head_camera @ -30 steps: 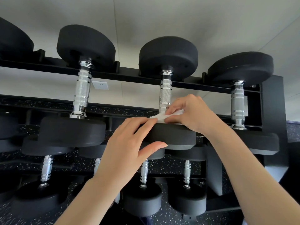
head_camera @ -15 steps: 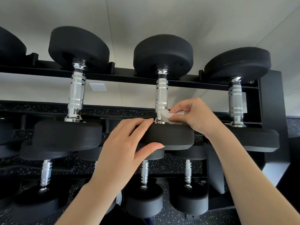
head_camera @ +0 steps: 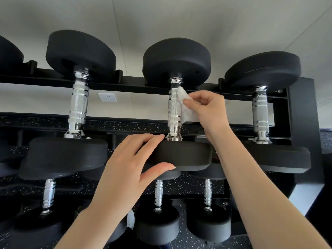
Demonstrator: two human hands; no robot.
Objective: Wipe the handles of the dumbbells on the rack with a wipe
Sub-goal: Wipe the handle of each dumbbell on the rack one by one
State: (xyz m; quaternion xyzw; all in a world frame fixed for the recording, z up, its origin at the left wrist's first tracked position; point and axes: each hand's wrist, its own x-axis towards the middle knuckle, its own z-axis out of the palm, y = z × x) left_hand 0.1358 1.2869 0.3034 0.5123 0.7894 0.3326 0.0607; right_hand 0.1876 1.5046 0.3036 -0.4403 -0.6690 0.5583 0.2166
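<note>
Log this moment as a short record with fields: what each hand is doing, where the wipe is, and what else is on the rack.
right hand: pinches the wipe
wipe: white, pressed on the right side of the middle handle, upper half
left hand: grips the near head of that dumbbell, fingers on top, thumb below
neighbours: left handle and right handle untouched
rack: black, with more dumbbells on the lower tier
wall: white socket behind the rack
</note>
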